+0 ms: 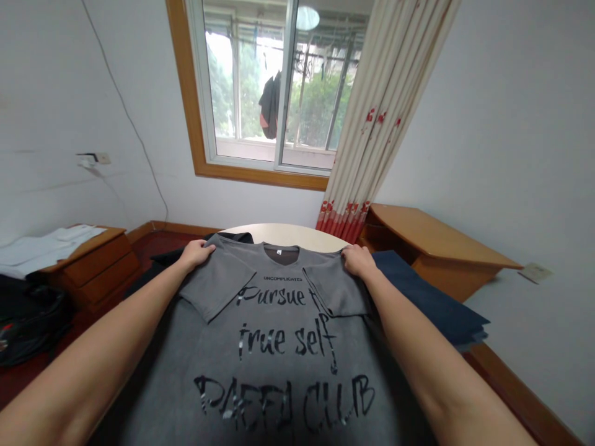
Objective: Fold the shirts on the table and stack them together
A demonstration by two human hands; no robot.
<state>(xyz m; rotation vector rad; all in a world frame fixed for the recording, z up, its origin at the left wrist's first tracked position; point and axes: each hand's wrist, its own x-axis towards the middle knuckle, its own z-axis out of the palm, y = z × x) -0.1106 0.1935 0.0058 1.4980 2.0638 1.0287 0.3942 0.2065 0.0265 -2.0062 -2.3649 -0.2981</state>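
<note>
A grey T-shirt (pixel 279 347) with black lettering lies front-up on a round table (pixel 288 234), both sleeves folded inward over the chest. My left hand (pixel 198 253) grips the shirt's left shoulder, fingers curled over the fabric. My right hand (pixel 357 259) pinches the right shoulder near the collar. Both arms stretch forward over the shirt's sides.
A folded dark blue garment (pixel 437 303) lies to the right of the shirt. A dark garment (pixel 162 257) shows under the shirt's left edge. A wooden desk (pixel 432 238) stands at right, a wooden drawer unit (pixel 93 260) with white cloth at left. Window and curtain (pixel 381 111) are behind.
</note>
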